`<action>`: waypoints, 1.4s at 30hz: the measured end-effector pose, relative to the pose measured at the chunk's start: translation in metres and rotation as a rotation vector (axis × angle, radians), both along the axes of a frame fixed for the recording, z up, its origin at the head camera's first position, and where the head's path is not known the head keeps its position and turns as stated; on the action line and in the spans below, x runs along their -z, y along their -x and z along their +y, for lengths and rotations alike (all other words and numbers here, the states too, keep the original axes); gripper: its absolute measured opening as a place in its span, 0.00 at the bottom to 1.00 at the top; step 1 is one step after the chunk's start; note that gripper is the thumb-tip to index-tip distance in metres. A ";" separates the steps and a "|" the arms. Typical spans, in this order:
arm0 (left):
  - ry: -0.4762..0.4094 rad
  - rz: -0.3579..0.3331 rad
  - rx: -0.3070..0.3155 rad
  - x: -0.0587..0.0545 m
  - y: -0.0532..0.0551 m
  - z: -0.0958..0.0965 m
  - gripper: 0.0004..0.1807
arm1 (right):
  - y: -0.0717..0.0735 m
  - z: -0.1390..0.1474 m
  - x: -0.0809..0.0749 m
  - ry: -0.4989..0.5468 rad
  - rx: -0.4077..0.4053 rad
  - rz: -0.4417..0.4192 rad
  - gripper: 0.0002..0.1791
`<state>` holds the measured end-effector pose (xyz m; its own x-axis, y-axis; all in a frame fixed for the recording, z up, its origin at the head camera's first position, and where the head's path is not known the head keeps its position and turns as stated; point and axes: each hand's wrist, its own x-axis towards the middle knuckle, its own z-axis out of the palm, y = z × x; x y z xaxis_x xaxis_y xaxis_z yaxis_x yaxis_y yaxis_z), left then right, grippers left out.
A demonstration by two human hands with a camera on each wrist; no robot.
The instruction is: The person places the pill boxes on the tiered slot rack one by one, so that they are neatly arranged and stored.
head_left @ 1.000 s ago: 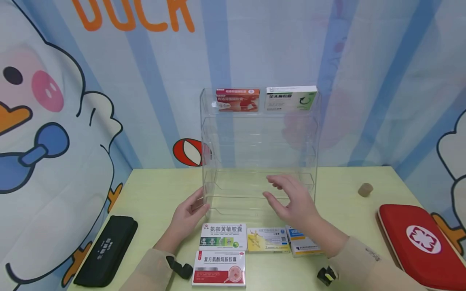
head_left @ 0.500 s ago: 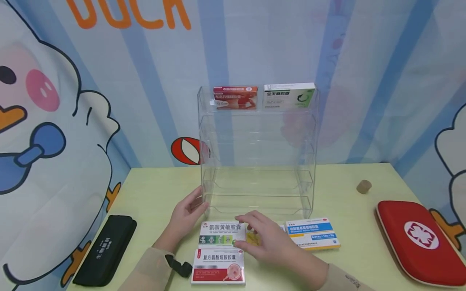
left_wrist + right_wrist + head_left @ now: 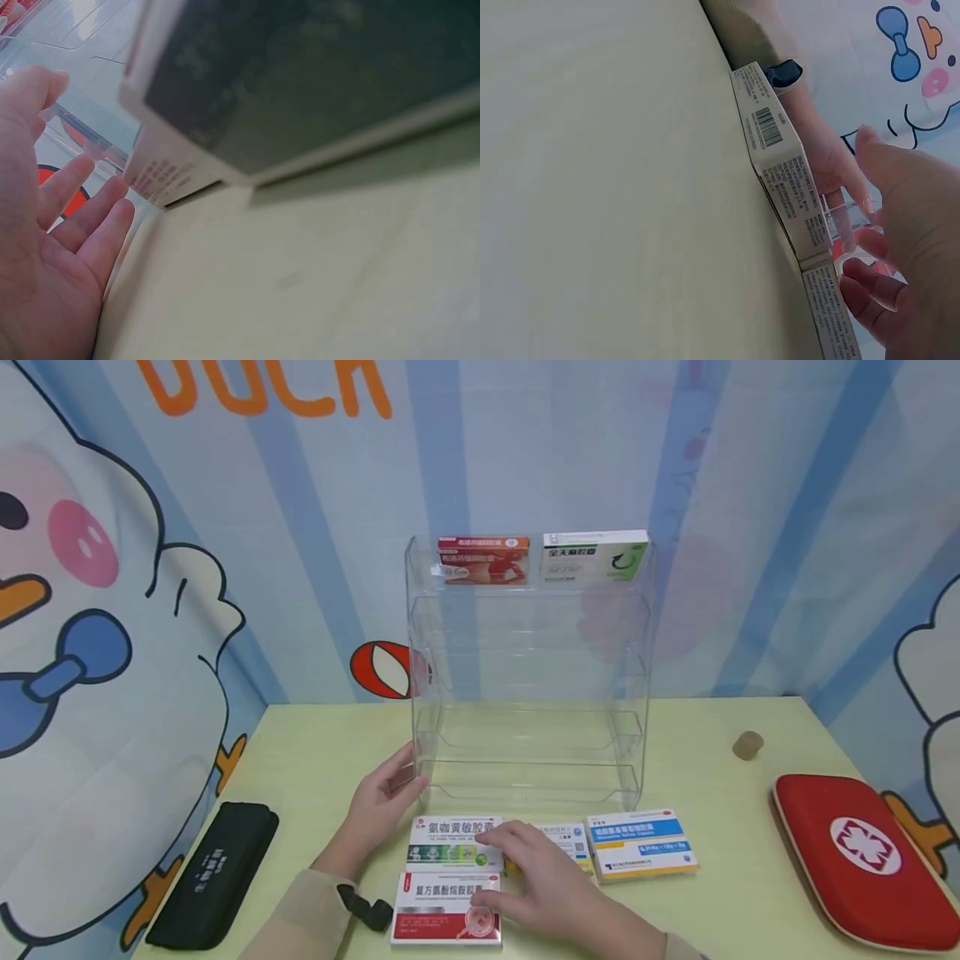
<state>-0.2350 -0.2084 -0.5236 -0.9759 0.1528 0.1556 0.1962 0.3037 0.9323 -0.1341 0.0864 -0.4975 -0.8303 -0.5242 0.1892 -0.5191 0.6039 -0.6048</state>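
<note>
My left hand [image 3: 378, 806] rests at the lower left side of a clear plastic tiered rack [image 3: 528, 763], its fingers lightly bent. In the left wrist view those fingers [image 3: 94, 225] lie loosely extended at the rack's edge. My right hand [image 3: 551, 889] hovers low over medicine boxes in front of the rack, thumb and fingers apart. Below its fingertips are a white-and-green capsule box [image 3: 442, 853] and a white-and-red one [image 3: 427, 928]. A yellow-and-white box [image 3: 573, 839] is partly hidden behind this hand. To its right lies a blue-and-white box [image 3: 641, 843].
On the rack's top tier stand a red box [image 3: 483, 562] and a white-and-green box [image 3: 594, 558]. A black zip case [image 3: 213, 877] lies left, a red first-aid case [image 3: 866, 860] right. A small brown cylinder [image 3: 747, 745] stands at back right. Behind hangs a printed backdrop.
My right hand has come down and left from in front of the rack to over the medicine boxes, uncovering the blue-and-white box. The left hand has stayed at the rack's side.
</note>
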 end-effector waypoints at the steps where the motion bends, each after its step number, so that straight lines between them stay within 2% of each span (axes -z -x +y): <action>1: 0.003 0.001 0.005 0.000 0.000 0.000 0.37 | -0.001 0.001 0.002 -0.009 -0.005 0.022 0.39; 6: 0.013 0.003 0.016 0.001 0.002 0.000 0.37 | -0.007 0.003 0.008 -0.022 -0.041 0.131 0.37; 14: -0.011 0.023 0.027 0.000 0.001 -0.002 0.37 | -0.009 0.001 0.010 -0.070 -0.065 0.177 0.39; 24: 0.005 0.009 0.009 -0.002 0.001 -0.001 0.37 | -0.008 0.000 0.009 -0.109 -0.081 0.155 0.41; 31: -0.005 0.013 0.024 0.000 0.001 -0.002 0.36 | -0.011 0.000 0.009 -0.143 -0.080 0.135 0.39; 42: -0.014 0.009 0.018 0.000 0.002 -0.002 0.36 | -0.013 -0.003 0.001 -0.192 -0.059 0.057 0.39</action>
